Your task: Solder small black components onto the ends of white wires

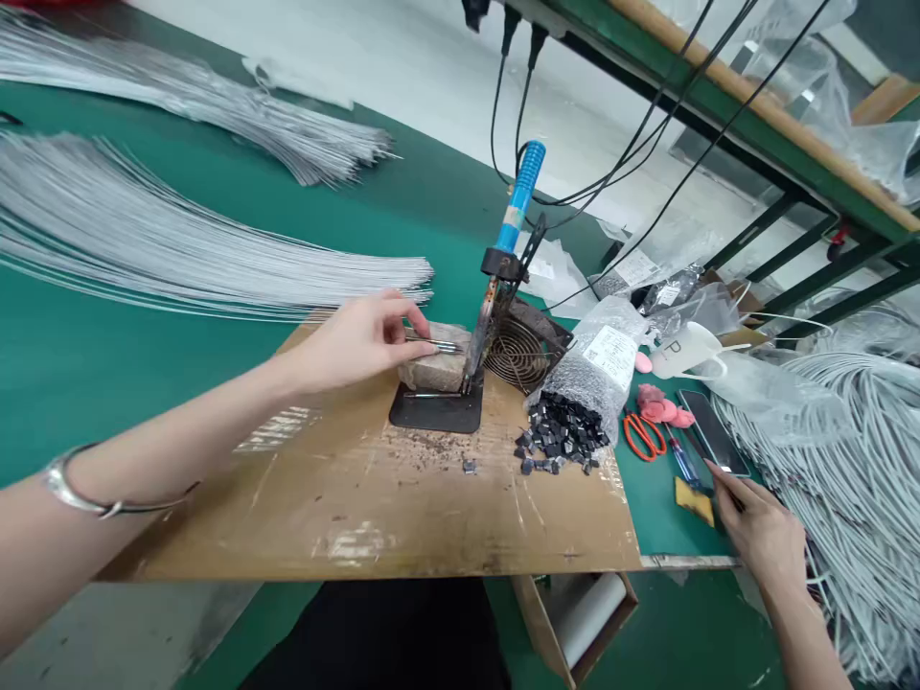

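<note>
My left hand (374, 335) pinches a thin, silvery piece (447, 346) over a worn, light-brown block (438, 369); its exact kind is unclear. The block rests on a black plate (435, 414). Just beyond my fingers stands a blue-handled soldering iron (518, 196), tip down near the plate, held upright in a stand. At the right, my right hand (766, 527) is closed around a slim dark tool (719, 471), which looks like tweezers. Small black parts (564, 429) spill from a bubble-wrap bag (608, 350) on the cardboard (431, 522).
Bundles of grey wires (216, 244) lie at the left, with more coiled wires (855, 460) at the right. Near my right hand are orange scissors (644, 437), a screwdriver (682, 460), a yellow sponge (694, 500) and a phone (711, 431). A white cup (682, 350) stands behind them.
</note>
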`<state>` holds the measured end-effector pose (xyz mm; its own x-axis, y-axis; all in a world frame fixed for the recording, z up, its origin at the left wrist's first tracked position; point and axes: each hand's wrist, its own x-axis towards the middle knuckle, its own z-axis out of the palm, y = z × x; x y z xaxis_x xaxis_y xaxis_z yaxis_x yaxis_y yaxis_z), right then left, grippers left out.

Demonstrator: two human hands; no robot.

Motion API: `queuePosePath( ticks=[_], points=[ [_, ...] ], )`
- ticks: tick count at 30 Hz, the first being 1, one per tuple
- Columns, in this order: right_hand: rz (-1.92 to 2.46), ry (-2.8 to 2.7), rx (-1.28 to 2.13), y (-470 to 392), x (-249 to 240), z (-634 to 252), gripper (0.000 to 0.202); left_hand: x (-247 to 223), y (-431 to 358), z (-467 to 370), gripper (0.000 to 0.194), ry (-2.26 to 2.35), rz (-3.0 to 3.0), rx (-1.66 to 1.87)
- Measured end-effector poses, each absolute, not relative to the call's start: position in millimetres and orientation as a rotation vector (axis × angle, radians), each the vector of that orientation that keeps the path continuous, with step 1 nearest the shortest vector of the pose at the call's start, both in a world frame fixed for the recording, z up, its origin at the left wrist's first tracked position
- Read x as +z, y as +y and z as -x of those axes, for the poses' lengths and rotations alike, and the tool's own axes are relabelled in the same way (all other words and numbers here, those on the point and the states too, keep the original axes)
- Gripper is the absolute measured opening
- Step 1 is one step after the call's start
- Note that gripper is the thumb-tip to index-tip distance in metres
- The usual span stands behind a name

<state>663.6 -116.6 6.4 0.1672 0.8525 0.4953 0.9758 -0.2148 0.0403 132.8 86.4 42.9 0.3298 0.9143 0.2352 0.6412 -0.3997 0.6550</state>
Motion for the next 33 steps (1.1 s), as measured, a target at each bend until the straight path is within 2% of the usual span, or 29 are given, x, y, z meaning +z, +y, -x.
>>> queuePosePath(
  ticks=[5, 6, 8, 12, 15, 19, 22, 23, 25, 27, 29, 32, 33],
  points=[
    [2.216, -1.731, -0.631, -117, 13, -665, 0.06, 51, 75, -146, 0.017, 1.549, -2.087, 0.776],
    [2.247, -1.681, -0.654, -117, 15, -667, 0.056, 52, 74, -148, 0.016, 1.563, -2.077, 0.786],
    [2.299, -1.629, -0.669, -112, 19, -670, 0.036, 52, 73, -149, 0.015, 1.588, -2.05, 0.816],
    [2.305, -1.738, -0.575, -75, 27, -672, 0.034, 50, 69, -145, 0.026, 1.69, -1.921, 0.85],
    [2.269, -1.864, -0.417, -35, 31, -667, 0.038, 49, 57, -138, 0.033, 1.735, -1.788, 1.044],
    [2.275, -1.885, -0.211, -5, 37, -657, 0.033, 39, 42, -121, 0.023, 1.659, -1.597, 1.376],
    [2.279, -1.703, -0.282, -20, 50, -645, 0.027, 26, 40, -103, 0.014, 1.695, -1.464, 1.533],
    [2.246, -1.626, -0.341, -33, 56, -635, 0.03, 21, 40, -98, 0.014, 1.728, -1.404, 1.557],
    [2.146, -1.536, -0.418, -67, 71, -603, 0.037, 16, 42, -89, 0.015, 1.768, -1.302, 1.602],
    [2.034, -1.581, -0.407, -104, 85, -546, 0.029, 14, 44, -85, 0.017, 1.717, -1.271, 1.673],
    [1.825, -1.889, -0.261, -131, 89, -469, 0.013, 15, 44, -85, 0.022, 1.639, -1.273, 1.708],
    [1.302, -2.326, 0.113, -137, 75, -354, 0.014, 17, 42, -87, 0.023, 1.632, -1.261, 1.645],
    [1.173, -2.399, 0.131, -131, 66, -326, 0.015, 18, 41, -87, 0.024, 1.648, -1.252, 1.63]
  ],
)
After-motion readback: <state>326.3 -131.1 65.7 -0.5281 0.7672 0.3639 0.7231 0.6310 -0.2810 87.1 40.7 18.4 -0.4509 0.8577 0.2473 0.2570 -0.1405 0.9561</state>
